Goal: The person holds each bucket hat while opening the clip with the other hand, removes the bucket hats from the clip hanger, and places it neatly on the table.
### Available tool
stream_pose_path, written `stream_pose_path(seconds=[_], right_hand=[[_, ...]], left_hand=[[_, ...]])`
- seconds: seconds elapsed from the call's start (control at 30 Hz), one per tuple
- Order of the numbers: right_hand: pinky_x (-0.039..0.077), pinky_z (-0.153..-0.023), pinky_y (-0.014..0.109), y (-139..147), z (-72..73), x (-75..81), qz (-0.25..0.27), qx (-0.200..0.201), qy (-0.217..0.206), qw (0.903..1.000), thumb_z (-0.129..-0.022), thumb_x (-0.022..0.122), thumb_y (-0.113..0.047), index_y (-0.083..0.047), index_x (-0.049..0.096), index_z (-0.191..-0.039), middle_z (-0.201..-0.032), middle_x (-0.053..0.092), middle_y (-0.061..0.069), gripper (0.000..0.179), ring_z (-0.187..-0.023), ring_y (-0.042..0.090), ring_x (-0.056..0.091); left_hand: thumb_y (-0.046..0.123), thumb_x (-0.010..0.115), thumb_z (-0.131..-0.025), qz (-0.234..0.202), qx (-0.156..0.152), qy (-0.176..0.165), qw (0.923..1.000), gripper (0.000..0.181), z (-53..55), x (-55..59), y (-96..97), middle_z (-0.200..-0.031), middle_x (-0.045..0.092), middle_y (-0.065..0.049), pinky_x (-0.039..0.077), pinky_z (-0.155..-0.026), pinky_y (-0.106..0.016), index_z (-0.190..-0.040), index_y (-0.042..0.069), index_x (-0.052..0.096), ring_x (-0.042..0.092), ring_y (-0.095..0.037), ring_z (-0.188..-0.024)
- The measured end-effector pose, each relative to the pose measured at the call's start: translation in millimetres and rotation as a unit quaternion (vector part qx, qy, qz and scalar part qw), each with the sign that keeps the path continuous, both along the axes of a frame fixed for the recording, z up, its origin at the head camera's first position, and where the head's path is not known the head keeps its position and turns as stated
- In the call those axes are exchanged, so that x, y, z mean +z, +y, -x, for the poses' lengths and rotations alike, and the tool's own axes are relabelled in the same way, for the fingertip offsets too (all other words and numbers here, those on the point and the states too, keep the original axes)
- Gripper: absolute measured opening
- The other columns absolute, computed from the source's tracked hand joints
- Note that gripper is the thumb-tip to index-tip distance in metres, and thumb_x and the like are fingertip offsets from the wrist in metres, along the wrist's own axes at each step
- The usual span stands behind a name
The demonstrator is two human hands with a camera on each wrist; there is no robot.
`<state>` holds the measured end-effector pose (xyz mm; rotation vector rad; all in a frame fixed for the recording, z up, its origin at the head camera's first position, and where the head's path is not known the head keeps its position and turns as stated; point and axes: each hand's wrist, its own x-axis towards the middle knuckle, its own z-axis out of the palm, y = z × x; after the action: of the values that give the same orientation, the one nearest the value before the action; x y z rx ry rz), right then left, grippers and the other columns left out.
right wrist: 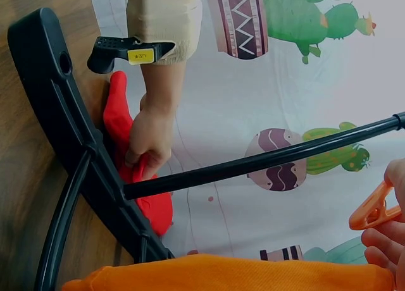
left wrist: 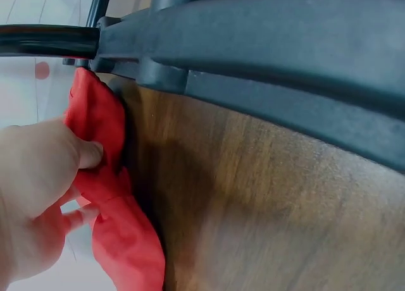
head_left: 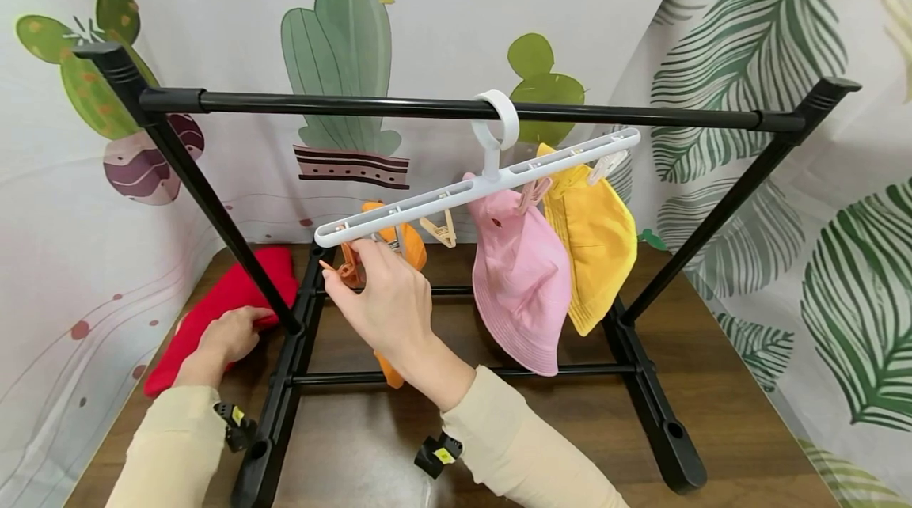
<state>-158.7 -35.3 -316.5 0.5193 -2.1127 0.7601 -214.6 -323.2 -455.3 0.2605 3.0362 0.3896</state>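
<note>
At the left, my left hand (head_left: 229, 336) pinches a folded red hat (head_left: 260, 274) lying on the table; the thumb is on top of the cloth in the left wrist view. My right hand (head_left: 390, 294) is up at the low left end of a white clip hanger (head_left: 456, 193), pinching an orange clip (right wrist: 372, 210). Just behind that hand hangs an orange hat (head_left: 412, 243), partly hidden by it. A pink bucket hat (head_left: 516, 271) and a yellow bucket hat (head_left: 594, 239) hang from clips on the hanger's higher right half. One beige clip (head_left: 439, 229) holds nothing.
The hanger hooks over the top bar (head_left: 342, 104) of a black rack standing on the wooden table (head_left: 712, 413). A slanted rack leg (head_left: 221, 207) rises between my two hands. Patterned curtains (head_left: 456, 17) stand close behind and at both sides.
</note>
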Motion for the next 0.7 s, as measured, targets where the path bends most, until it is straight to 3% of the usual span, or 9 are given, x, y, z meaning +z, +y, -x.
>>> stream_pose_path(seconds=[0.37,0.7], right_hand=[[0.033,-0.044,0.012,-1,-0.2,-0.8,0.000,-0.002,0.001,1.0000,-0.080,0.066,-0.036,-0.019,0.059,-0.084,-0.067,0.052,-0.013,0.018,-0.056,-0.003,0.046],[0.032,-0.044,0.011,-1,0.4,0.2,-0.001,0.001,-0.001,1.0000,-0.081,0.065,-0.035,-0.019,0.059,-0.085,-0.068,0.055,-0.011,0.018,-0.057,-0.003,0.046]], left_hand=[[-0.004,0.051,-0.073,0.018,0.000,-0.042,0.9990,0.045,7.9,5.1,1.4,-0.120,0.052,-0.031,0.044,-0.082,-0.057,-0.118,-0.002,0.058,0.049,-0.049,-0.107],[-0.004,0.050,-0.073,0.006,0.001,-0.051,0.9987,0.047,15.0,2.5,0.0,-0.121,0.050,-0.031,0.040,-0.088,-0.058,-0.119,-0.004,0.055,0.046,-0.048,-0.112]])
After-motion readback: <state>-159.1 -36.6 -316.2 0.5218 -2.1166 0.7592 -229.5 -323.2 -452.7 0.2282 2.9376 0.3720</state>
